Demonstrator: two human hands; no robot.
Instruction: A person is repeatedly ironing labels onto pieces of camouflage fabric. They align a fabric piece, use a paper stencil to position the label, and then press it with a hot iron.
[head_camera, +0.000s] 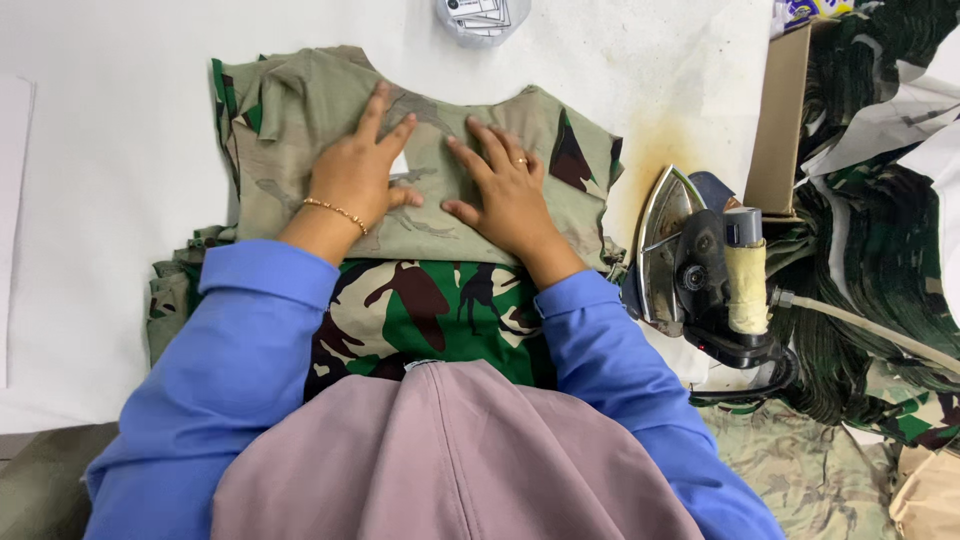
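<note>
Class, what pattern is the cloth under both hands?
Camouflage cloth, faded olive side up, green-brown below; head view.

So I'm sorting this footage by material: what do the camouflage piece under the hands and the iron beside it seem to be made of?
The camouflage piece looks like woven cloth, matte: it creases and folds flat under the left hand and right hand. The iron shows a shiny, mirror-like soleplate, probably metal, and a dark body, likely plastic; its handle is wrapped in pale tape or cloth.
</note>
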